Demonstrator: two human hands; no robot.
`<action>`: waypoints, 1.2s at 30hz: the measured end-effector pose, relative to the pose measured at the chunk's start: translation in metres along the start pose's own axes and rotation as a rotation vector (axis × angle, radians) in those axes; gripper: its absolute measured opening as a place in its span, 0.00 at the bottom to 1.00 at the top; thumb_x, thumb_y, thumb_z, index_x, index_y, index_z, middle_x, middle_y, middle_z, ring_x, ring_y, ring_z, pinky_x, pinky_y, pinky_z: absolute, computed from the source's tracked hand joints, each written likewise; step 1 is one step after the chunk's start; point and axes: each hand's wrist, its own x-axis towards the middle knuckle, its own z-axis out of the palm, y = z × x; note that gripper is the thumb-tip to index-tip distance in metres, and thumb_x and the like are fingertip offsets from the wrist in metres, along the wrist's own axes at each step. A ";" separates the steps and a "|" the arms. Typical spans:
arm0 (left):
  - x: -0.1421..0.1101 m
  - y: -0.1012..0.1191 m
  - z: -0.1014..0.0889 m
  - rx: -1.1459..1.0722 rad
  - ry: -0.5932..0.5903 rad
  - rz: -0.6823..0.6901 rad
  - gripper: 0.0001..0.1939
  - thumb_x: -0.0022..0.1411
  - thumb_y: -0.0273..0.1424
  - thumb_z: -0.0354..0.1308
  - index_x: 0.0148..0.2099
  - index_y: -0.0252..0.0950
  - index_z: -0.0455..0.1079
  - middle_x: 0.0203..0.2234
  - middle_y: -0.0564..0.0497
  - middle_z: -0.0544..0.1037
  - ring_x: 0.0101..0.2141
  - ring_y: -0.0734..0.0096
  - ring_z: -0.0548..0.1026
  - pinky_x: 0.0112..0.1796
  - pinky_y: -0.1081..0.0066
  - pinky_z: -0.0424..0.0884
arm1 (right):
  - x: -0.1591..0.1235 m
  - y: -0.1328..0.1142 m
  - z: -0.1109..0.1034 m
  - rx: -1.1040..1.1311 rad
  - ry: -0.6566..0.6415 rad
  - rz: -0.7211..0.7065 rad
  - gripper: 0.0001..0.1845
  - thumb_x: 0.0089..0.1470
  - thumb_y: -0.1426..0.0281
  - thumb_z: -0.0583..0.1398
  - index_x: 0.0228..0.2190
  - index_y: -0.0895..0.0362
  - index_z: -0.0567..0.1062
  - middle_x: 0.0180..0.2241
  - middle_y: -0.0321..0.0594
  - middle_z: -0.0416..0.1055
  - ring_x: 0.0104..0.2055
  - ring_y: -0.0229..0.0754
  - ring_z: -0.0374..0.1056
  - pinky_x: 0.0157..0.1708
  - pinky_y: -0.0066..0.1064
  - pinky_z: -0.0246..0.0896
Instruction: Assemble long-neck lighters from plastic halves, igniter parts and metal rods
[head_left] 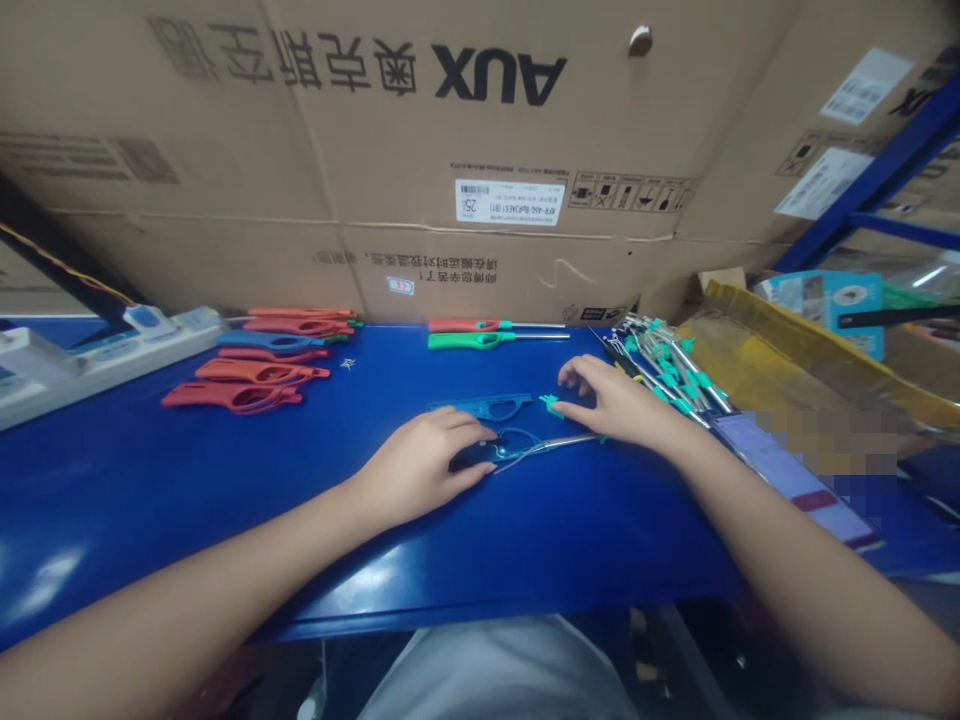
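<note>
My left hand (427,460) is closed around the handle end of a blue lighter body (517,447), which lies on the table with a metal tube (570,440) pointing right. A thin wire or tube shows at its trigger loop; the handle is mostly hidden under my fingers. Just behind it lies a separate blue handle shell (491,407). My right hand (619,398) hovers over the table to the right, thumb and forefinger apart. At the thumb's tip is a small teal plastic piece (552,404); whether they touch I cannot tell.
Several red handle shells (240,396) and a blue one lie at left, near a white power strip (112,360). A red and a green lighter (469,341) lie at the back. Metal tubes with teal parts (667,365) and a phone (795,480) lie right. Cardboard (390,220) stands behind.
</note>
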 end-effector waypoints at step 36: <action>0.000 0.001 0.005 -0.110 -0.042 -0.096 0.13 0.66 0.30 0.61 0.53 0.37 0.73 0.45 0.45 0.75 0.48 0.58 0.74 0.51 0.58 0.72 | -0.006 -0.040 0.006 -0.018 -0.199 -0.415 0.09 0.66 0.70 0.55 0.37 0.55 0.75 0.38 0.41 0.74 0.40 0.42 0.69 0.41 0.34 0.59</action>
